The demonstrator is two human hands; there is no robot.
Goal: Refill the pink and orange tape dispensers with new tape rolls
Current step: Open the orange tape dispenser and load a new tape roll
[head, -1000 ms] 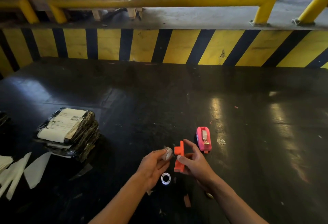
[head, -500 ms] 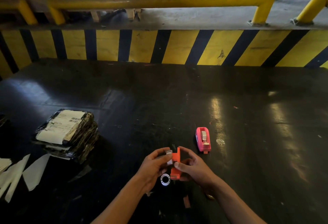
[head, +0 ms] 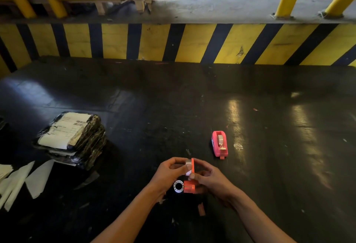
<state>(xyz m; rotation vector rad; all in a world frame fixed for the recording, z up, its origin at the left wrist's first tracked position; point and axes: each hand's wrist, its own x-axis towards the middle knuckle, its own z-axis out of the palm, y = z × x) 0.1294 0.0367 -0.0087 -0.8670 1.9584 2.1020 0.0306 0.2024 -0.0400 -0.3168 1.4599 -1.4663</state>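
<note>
The orange tape dispenser (head: 190, 186) is held upright just above the black table, gripped by my right hand (head: 209, 180). My left hand (head: 169, 171) presses a small clear tape roll (head: 188, 166) against the dispenser's upper left side, fingers pinched on it. A white empty tape core (head: 178, 186) lies on the table right below my left hand, beside the dispenser's base. The pink tape dispenser (head: 219, 145) rests on the table up and right of my hands, with tape showing in its slot.
A stack of black wrapped parcels with a white label (head: 71, 138) sits at the left. White paper pieces (head: 23, 182) lie at the left edge. A yellow-and-black striped barrier (head: 192, 43) borders the table's far side. Small tape scraps (head: 201, 209) lie near my wrists.
My left hand has carried the tape roll right, from a gap away to against the orange dispenser. Both hands have closed together around it.
</note>
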